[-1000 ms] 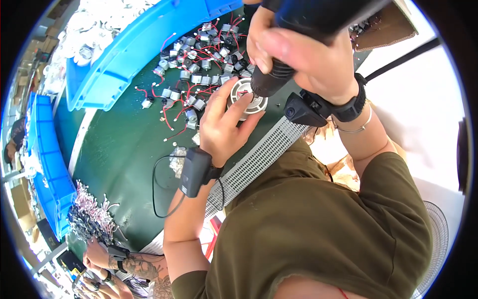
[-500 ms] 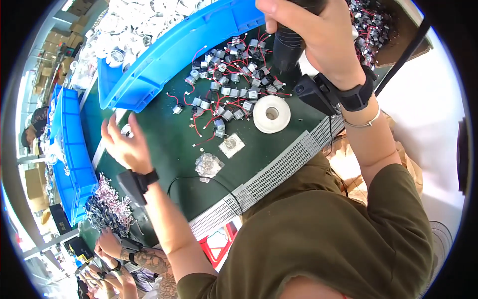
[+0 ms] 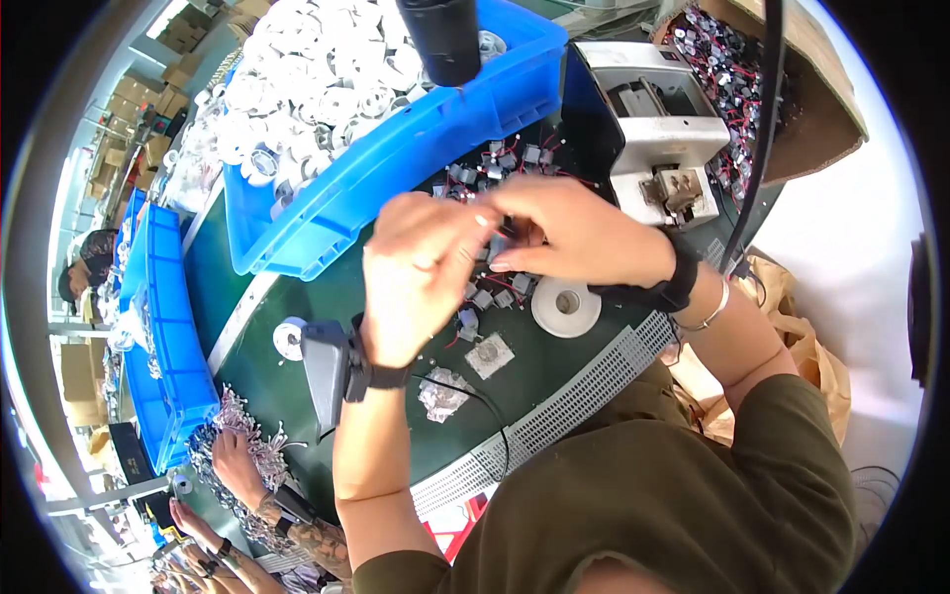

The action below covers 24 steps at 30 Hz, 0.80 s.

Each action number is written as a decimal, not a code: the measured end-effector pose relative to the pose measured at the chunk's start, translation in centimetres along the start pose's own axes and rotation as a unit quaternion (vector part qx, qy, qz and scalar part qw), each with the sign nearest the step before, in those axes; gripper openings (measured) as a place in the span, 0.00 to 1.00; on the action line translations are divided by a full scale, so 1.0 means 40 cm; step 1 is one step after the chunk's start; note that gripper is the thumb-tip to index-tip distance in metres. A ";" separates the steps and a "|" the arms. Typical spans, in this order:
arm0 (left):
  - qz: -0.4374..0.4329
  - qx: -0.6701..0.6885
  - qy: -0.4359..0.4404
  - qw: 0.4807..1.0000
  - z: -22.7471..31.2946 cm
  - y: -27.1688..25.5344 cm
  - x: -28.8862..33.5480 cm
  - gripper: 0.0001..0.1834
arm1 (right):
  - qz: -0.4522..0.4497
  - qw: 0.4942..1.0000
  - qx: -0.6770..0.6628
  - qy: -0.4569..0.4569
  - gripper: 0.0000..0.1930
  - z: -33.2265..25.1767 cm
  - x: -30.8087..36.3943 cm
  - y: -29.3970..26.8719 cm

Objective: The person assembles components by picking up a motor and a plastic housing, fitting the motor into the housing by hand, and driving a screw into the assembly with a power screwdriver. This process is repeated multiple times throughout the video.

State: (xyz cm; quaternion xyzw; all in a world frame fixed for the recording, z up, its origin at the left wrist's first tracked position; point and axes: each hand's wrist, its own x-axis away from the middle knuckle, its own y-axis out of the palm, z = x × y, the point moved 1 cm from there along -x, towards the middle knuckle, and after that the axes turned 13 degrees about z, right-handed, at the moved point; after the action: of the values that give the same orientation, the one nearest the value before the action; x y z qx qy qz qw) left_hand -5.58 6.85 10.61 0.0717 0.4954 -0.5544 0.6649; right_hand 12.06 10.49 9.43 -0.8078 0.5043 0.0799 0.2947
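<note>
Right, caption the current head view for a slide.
The wearer's left hand and right hand meet over small wired motors on a green bench, before a blue bin of white parts.

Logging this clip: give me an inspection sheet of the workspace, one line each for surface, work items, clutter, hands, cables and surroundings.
Surface: green table, perforated strip along the near edge.
Work items: small motors, some with red wires, beneath the hands; pale holed disc beside them.
Clutter: crumpled clear packet; flat whitish piece.
Hands: left hand and right hand close together, partly blurred; what is held cannot be told.
Cables: thin black cable near the left wrist; thick black cable or strap at right.
Surroundings: blue bin heaped with white round parts; dark cylindrical tool above; co-worker's hand at a wire heap.
</note>
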 end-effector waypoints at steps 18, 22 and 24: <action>-0.177 -0.387 0.137 0.894 -0.626 -0.085 -0.300 0.21 | 0.000 0.977 -0.165 0.139 0.14 -0.013 0.059 -0.041; -0.138 -0.295 -0.102 0.940 -0.358 -0.214 -0.284 0.20 | 0.087 0.976 -0.173 0.105 0.12 0.016 0.092 -0.078; -0.046 -0.128 -0.270 0.953 -0.201 -0.244 -0.191 0.18 | 0.086 0.979 -0.161 0.095 0.13 0.011 0.089 -0.077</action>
State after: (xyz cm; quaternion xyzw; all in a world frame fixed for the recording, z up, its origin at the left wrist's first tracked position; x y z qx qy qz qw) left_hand -17.32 13.48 16.67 -0.1887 0.3670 -0.5148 0.7514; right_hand 16.50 9.00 8.79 -0.8020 0.5783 0.1085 0.1032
